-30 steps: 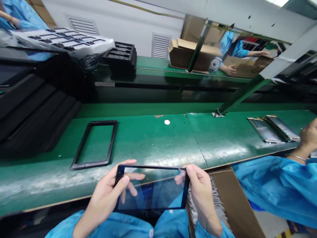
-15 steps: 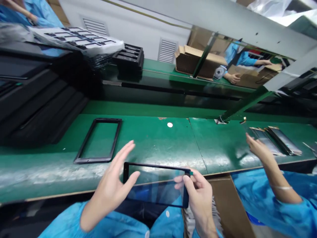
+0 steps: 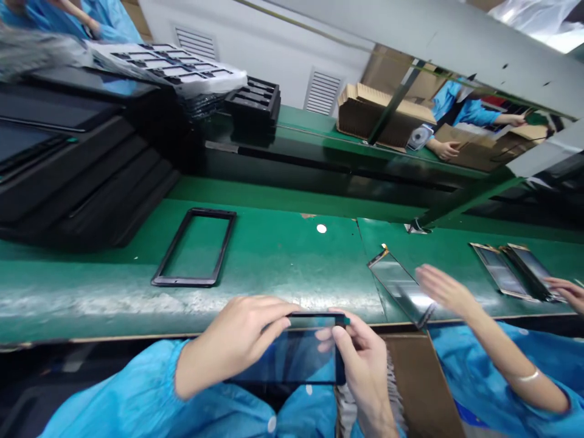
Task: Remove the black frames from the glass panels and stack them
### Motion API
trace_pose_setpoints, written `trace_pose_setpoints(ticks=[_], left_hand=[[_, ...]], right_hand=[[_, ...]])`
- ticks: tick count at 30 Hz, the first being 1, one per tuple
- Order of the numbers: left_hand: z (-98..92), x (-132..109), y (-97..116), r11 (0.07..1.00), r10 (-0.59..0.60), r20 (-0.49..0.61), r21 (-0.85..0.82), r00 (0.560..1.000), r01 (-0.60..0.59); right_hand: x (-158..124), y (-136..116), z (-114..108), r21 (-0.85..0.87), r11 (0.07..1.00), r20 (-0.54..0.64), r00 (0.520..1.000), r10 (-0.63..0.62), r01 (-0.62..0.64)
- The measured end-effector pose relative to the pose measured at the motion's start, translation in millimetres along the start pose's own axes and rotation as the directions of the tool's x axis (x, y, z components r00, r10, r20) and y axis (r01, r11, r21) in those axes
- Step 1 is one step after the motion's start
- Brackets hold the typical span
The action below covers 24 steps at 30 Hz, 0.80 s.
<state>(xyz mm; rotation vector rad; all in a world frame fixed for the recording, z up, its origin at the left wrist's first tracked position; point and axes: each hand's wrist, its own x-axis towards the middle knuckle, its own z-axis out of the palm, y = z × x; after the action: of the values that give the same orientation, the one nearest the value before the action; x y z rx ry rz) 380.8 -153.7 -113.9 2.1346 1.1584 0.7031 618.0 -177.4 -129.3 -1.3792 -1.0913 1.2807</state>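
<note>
I hold a dark glass touch panel [image 3: 298,358] over my lap, just below the front edge of the green conveyor belt [image 3: 283,261]. My right hand [image 3: 360,359] grips its right end. My left hand [image 3: 237,340] lies across its upper left part, fingers curled over the top edge. On the belt, up and to the left of my hands, lies an empty black rectangular frame [image 3: 195,247].
A co-worker's hand [image 3: 444,291] at my right hovers over a shiny panel [image 3: 400,286] lying on the belt; two more panels [image 3: 513,271] lie farther right. Black trays [image 3: 68,164] are stacked at left. A cardboard box [image 3: 426,389] stands by my right knee.
My left hand, lifted open half a second ago, has come back down onto the panel's top edge. The co-worker has laid a shiny panel on the belt to my right. The view shifted left.
</note>
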Motion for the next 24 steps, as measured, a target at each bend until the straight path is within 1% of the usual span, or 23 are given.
trace_pose_setpoints(ticks=[2, 3, 4, 5, 7, 9, 10, 11, 13, 17, 21, 24], left_hand=[[2.9, -1, 5, 0.985, -0.075, 0.072, -0.152, 0.995, 0.085], [5.1, -1, 7, 0.959, -0.127, 0.091, -0.244, 0.988, 0.146], [7.7, -1, 8, 0.916, -0.193, 0.099, -0.339, 0.976, 0.215], [10.8, -2, 8, 0.854, -0.265, 0.099, -0.437, 0.959, 0.281], [17.1, -4, 6, 0.695, -0.385, 0.115, -0.617, 0.916, 0.369], [22.4, -8, 4, 0.540, -0.450, 0.151, -0.739, 0.880, 0.403], [24.5, -10, 4, 0.480, -0.470, 0.168, -0.775, 0.866, 0.411], [26.1, -12, 3, 0.439, -0.484, 0.181, -0.796, 0.856, 0.417], [28.4, -15, 4, 0.396, -0.504, 0.188, -0.817, 0.843, 0.419], [31.2, -19, 3, 0.358, -0.523, 0.176, -0.842, 0.834, 0.403], [33.1, -20, 3, 0.345, -0.548, 0.159, -0.851, 0.821, 0.395], [32.9, -19, 3, 0.353, -0.582, 0.137, -0.845, 0.802, 0.401]], right_hand=[[4, -1, 2, 0.029, 1.000, 0.190, 0.982, -0.003, -0.002], [6, -1, 3, 0.063, 0.998, 0.247, 0.969, 0.009, -0.026], [8, 0, 3, 0.104, 0.993, 0.270, 0.962, 0.031, -0.061], [10, 2, 3, 0.144, 0.985, 0.255, 0.965, 0.058, -0.097], [14, 8, 3, 0.203, 0.968, 0.164, 0.980, 0.112, -0.145], [17, 14, 2, 0.223, 0.963, 0.095, 0.987, 0.130, -0.149], [19, 16, 2, 0.231, 0.962, 0.081, 0.988, 0.129, -0.144], [20, 18, 2, 0.242, 0.960, 0.076, 0.989, 0.124, -0.138], [20, 20, 2, 0.274, 0.953, 0.068, 0.991, 0.115, -0.129], [18, 18, 4, 0.301, 0.947, 0.029, 0.994, 0.104, -0.108], [16, 10, 6, 0.261, 0.963, 0.021, 0.998, 0.065, -0.068], [15, 4, 6, 0.223, 0.974, 0.007, 0.999, 0.040, -0.040]])
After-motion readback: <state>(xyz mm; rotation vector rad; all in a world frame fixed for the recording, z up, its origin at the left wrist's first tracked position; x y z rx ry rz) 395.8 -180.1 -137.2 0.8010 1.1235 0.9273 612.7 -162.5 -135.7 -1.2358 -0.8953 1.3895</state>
